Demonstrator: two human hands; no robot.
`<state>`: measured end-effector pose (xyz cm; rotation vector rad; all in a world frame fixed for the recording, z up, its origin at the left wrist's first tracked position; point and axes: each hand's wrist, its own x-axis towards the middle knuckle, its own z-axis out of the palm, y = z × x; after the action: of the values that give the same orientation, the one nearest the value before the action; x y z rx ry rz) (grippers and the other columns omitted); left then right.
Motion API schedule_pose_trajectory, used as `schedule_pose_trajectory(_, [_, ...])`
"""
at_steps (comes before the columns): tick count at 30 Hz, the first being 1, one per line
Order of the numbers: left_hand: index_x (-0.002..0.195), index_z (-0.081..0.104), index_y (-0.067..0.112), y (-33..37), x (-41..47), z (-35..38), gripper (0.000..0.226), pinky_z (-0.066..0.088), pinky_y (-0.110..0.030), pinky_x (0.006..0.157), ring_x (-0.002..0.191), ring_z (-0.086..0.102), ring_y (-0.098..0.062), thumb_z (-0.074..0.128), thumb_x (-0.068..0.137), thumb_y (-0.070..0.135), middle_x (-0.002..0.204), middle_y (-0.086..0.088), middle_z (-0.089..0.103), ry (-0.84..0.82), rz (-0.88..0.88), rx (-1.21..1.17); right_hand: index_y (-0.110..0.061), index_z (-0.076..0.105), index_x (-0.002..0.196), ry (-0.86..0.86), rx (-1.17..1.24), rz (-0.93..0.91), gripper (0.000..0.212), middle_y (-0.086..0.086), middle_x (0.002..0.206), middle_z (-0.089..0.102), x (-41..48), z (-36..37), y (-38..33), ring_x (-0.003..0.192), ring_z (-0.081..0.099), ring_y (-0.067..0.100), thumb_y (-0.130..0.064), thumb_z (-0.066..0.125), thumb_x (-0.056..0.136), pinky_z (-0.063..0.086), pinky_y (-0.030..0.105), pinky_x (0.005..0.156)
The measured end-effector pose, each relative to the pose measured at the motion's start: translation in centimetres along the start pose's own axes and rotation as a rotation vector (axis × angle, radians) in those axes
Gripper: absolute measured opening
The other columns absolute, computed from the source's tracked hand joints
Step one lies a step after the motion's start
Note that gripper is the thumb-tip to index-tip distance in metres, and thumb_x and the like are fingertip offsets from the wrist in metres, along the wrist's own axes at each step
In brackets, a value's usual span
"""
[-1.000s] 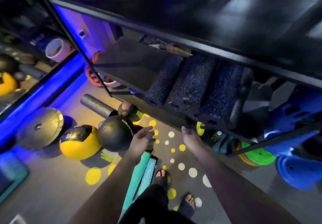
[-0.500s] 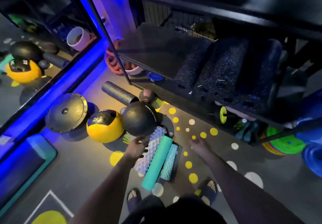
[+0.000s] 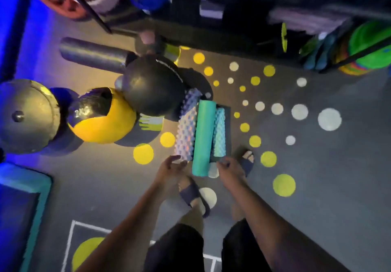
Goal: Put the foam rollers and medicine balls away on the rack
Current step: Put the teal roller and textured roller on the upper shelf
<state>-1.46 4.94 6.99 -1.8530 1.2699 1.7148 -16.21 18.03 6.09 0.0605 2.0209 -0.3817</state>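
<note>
I look down on a dark grey gym floor [image 3: 317,187] painted with yellow and white dots, in a dim room with blue light along the left edge. The rack [image 3: 211,32] stands at the top, dark and blurred.

On the floor I count four foam rollers. Three lie side by side, touching: a pale knobbed roller [image 3: 186,132], a smooth teal roller [image 3: 204,138] and a thinner teal ridged roller [image 3: 219,134]. The fourth, a dark grey roller [image 3: 93,54], lies apart near the rack. I count two large medicine balls: a black ball [image 3: 151,85] touching the knobbed roller, and a yellow and black ball [image 3: 101,116] beside it. A grey round disc [image 3: 26,116] lies at the left.

My left hand [image 3: 169,169] is at the near end of the knobbed roller, fingers spread wide, holding nothing. My right hand [image 3: 229,171] is at the near end of the ridged roller; its grip I cannot tell.
</note>
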Motion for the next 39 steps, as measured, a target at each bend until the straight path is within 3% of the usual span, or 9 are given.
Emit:
schedule_pose_trajectory(7, [0.144,0.045,0.013,-8.2,27.7,11.1,0.075,0.049,-0.041,0.101,0.125,0.059,-0.032,0.079,0.081,0.038,0.139,-0.012,0.058,0.030,0.160,0.347,-0.012,0.048,0.140,0.087,-0.090,-0.032,0.058,0.014,0.138,0.056,25.5,10.4,6.7,0.125,0.054,0.035,-0.027,0.066,0.087,0.044,0.035,0.096])
schedule_pose_trajectory(11, [0.145,0.041,0.008,-13.1,38.7,16.3,0.110,0.044,-0.043,0.105,0.130,0.049,-0.039,0.081,0.059,0.065,0.140,-0.019,0.051,0.133,0.198,0.428,-0.013,0.023,0.153,0.049,-0.141,-0.023,0.108,0.019,0.151,0.038,41.6,16.1,10.8,0.136,0.044,0.041,-0.043,0.079,0.066,0.046,0.050,0.107])
schedule_pose_trajectory(16, [0.153,0.018,0.007,-15.7,40.7,21.2,0.131,0.038,-0.048,0.108,0.135,0.042,-0.040,0.090,0.056,0.057,0.147,-0.015,0.040,0.145,0.204,0.562,-0.009,0.019,0.151,0.192,-0.112,0.032,0.104,0.019,0.156,0.034,46.2,16.6,13.5,0.137,0.043,0.041,-0.035,0.086,0.076,0.038,0.042,0.110])
schedule_pose_trajectory(20, [0.138,0.037,0.011,-13.7,37.5,20.3,0.102,0.044,-0.045,0.100,0.124,0.053,-0.036,0.094,0.058,0.038,0.137,-0.012,0.046,0.192,0.168,0.336,-0.013,0.030,0.148,0.081,-0.033,0.050,0.116,0.016,0.145,0.048,42.9,14.2,13.9,0.133,0.049,0.036,-0.052,0.091,0.057,0.041,0.047,0.110])
schedule_pose_trajectory(24, [0.115,0.052,0.020,-7.1,25.2,17.0,0.076,0.058,-0.040,0.082,0.100,0.067,-0.025,0.091,0.051,0.030,0.115,-0.004,0.066,0.165,0.108,0.071,-0.030,0.054,0.115,0.079,0.159,0.056,0.122,-0.005,0.107,0.065,37.9,10.8,17.4,0.100,0.066,0.017,-0.088,0.078,0.011,0.060,0.048,0.084])
schedule_pose_trajectory(29, [0.104,0.061,0.017,6.8,3.8,10.5,0.056,0.055,-0.022,0.052,0.071,0.073,-0.014,0.087,0.055,0.020,0.093,-0.003,0.076,0.133,0.159,-0.076,-0.018,0.067,0.108,-0.067,0.342,0.010,0.090,0.000,0.097,0.075,14.9,-4.2,6.0,0.086,0.075,0.021,-0.056,0.098,0.032,0.063,0.040,0.068])
schedule_pose_trajectory(33, [0.108,0.054,0.029,17.5,-8.3,6.3,0.071,0.063,-0.046,0.069,0.085,0.075,-0.023,0.086,0.046,0.044,0.105,-0.005,0.074,0.180,0.253,-0.217,-0.005,0.065,0.106,-0.204,0.444,-0.134,0.039,0.014,0.096,0.073,-1.5,-17.9,-6.6,0.066,0.073,0.015,-0.005,0.088,0.074,0.063,0.039,0.061])
schedule_pose_trajectory(35, [0.118,0.052,0.023,22.3,-12.6,5.2,0.078,0.062,-0.051,0.075,0.093,0.073,-0.028,0.087,0.051,0.044,0.111,-0.009,0.071,0.225,0.338,-0.273,-0.014,0.059,0.102,-0.179,0.430,-0.218,0.045,0.014,0.098,0.073,-5.2,-23.0,-10.7,0.077,0.072,0.022,-0.016,0.092,0.071,0.061,0.051,0.069])
schedule_pose_trajectory(39, [0.124,0.051,0.015,30.4,-16.0,4.4,0.071,0.063,-0.050,0.077,0.094,0.073,-0.027,0.083,0.065,0.037,0.113,-0.012,0.071,0.235,0.525,-0.336,-0.023,0.049,0.119,0.014,0.359,-0.318,0.072,0.001,0.107,0.067,-7.9,-29.4,-16.8,0.093,0.068,0.023,-0.042,0.091,0.064,0.061,0.043,0.074])
